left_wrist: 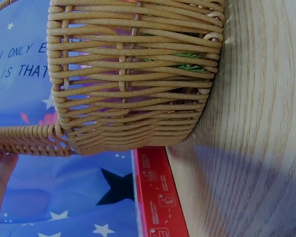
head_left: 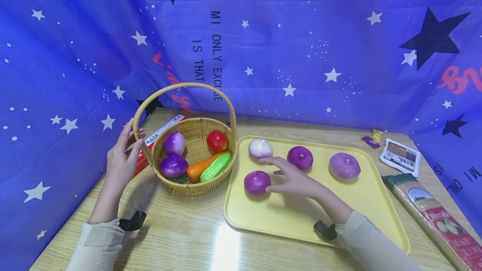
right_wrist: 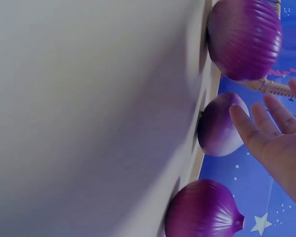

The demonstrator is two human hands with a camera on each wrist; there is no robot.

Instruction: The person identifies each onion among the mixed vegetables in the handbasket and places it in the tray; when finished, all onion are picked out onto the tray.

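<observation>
Hovering low over the yellow tray (head_left: 380,204), fingers straight and slightly spread, holding nothing: right hand (head_left: 291,179), palm down among four onions. Nearest it, a dark purple onion (head_left: 257,182) just beside the thumb, near the tray's left rim. Just beyond the fingertips, a pale white-purple onion (head_left: 260,148) at the far left corner; a deep magenta onion (head_left: 300,157) just right of the fingers; a lighter mauve onion (head_left: 344,165) further right, well apart from the hand. Open bare tray toward the near edge and right side, under the forearm.

Resting against the left end of the wicker basket (head_left: 196,185) where the arched handle (head_left: 180,88) meets the rim: left hand (head_left: 121,158), fingers straight and loosely together, not curled round the handle as far as visible. Seen in the left wrist view only as fingertips beside the handle's base.

Inside the basket: two purple onions (head_left: 174,156), a red tomato (head_left: 216,141), an orange carrot (head_left: 199,169) and a green cucumber (head_left: 216,167), lying close together.

Narrow gap only between basket and tray. Behind the basket, a red-and-white box (head_left: 160,136) partly hidden. Right of the tray, a long pasta packet (head_left: 437,221), a small printed sachet (head_left: 400,157) and candy wrappers (head_left: 373,139) at the far corner.

Underneath all, a light wooden table (head_left: 180,237); around it, blue star-printed cloth (head_left: 301,32) closing back and sides.
</observation>
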